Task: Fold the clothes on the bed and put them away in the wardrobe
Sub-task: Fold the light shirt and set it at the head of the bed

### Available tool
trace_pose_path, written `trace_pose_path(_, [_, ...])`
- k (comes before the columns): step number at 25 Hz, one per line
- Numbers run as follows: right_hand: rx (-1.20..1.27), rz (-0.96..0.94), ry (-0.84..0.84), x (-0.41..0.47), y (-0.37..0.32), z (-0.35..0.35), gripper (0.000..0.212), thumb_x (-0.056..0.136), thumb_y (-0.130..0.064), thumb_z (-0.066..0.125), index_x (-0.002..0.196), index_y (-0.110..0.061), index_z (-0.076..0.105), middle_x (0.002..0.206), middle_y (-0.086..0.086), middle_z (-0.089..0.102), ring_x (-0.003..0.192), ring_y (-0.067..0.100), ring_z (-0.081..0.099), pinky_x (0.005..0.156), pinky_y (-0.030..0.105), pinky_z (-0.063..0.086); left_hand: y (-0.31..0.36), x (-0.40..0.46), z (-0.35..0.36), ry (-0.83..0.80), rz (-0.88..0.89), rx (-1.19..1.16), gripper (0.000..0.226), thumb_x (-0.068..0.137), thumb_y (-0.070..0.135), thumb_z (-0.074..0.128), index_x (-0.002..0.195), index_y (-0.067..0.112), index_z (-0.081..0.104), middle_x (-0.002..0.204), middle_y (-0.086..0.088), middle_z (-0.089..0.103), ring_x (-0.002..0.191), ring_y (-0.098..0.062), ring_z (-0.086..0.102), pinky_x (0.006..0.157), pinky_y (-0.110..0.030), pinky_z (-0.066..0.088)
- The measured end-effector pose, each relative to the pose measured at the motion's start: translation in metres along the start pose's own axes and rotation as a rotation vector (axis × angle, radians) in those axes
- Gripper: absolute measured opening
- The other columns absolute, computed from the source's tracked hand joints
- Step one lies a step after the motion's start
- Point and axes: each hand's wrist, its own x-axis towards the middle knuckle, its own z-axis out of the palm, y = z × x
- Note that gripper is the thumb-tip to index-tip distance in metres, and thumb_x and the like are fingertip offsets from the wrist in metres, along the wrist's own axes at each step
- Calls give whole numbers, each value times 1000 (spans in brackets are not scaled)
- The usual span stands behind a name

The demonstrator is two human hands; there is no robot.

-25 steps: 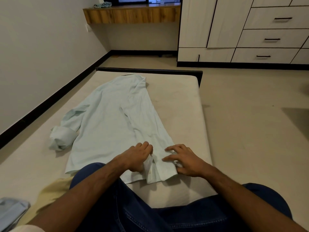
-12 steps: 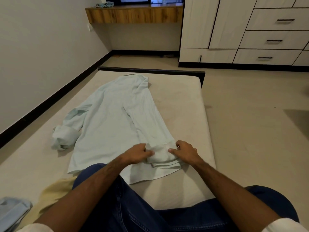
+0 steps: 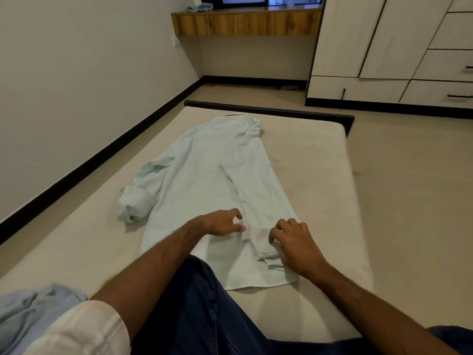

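Note:
A pale mint long-sleeved shirt (image 3: 210, 180) lies spread lengthwise on the bed (image 3: 314, 175), collar at the far end. One sleeve is folded down along its right side, cuff near the hem. The other sleeve (image 3: 134, 202) lies bunched out to the left. My left hand (image 3: 221, 222) rests on the shirt beside the folded sleeve, fingers loosely spread. My right hand (image 3: 294, 243) has curled fingers pinching the folded sleeve's cuff (image 3: 263, 245). The wardrobe (image 3: 384, 47) stands shut across the floor at the far right.
A light blue garment (image 3: 23, 311) lies crumpled at the bed's near left. My knee in dark jeans (image 3: 204, 308) rests on the mattress over the shirt's hem. The wall runs along the left; bare floor on the right. A wooden ledge (image 3: 243, 23) holds a cloth (image 3: 199, 7).
Both hands lifted and bunched the sleeve cuff, then laid it flat down the shirt. My left hand has let go and moved a little left.

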Motion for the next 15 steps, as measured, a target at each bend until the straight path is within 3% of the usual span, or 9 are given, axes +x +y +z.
trace_pose_path(2, [170,-36,-102,24,-18,1,28,83,-31,76,106,-28,60,108,-8,51,98,17,46,82,30,38,-52,-12,-13,145,-80,32,42,98,46,55,127,17,58,132,-9,55,116,-26,54,101,-37,43])
trace_pose_path(5, [197,-164,-201,55,-52,13,35,94,-16,51,126,-30,55,123,-10,46,110,16,43,91,31,36,-129,-53,4,346,-160,89,32,93,48,55,114,24,60,124,-1,47,116,-25,47,100,-43,42])
trace_pose_path(8, [281,-170,-334,81,-84,29,38,94,-12,47,127,-30,56,119,-9,48,105,13,47,94,31,40,-187,-95,38,499,-154,86,43,88,55,50,118,25,55,121,3,47,114,-21,47,97,-38,42])
trace_pose_path(10, [407,-122,-432,100,-102,33,35,93,-10,51,124,-24,59,113,-4,51,95,9,52,89,28,46,-209,-106,38,588,-242,-92,41,91,40,62,126,22,51,128,-2,44,119,-25,45,100,-38,42])
trace_pose_path(12, [455,-86,-508,122,-119,32,31,91,-12,57,121,-18,60,109,1,55,91,11,55,83,25,47,-218,-109,28,567,-272,-327,43,91,29,69,126,17,48,122,-4,47,116,-31,52,94,-36,47])
trace_pose_path(15, [486,-37,-670,148,-154,27,29,93,-25,65,121,-20,59,105,-1,61,88,12,59,77,22,46,-205,-115,16,401,-272,-444,45,87,46,71,116,20,47,98,-3,60,84,-26,65,67,-34,53])
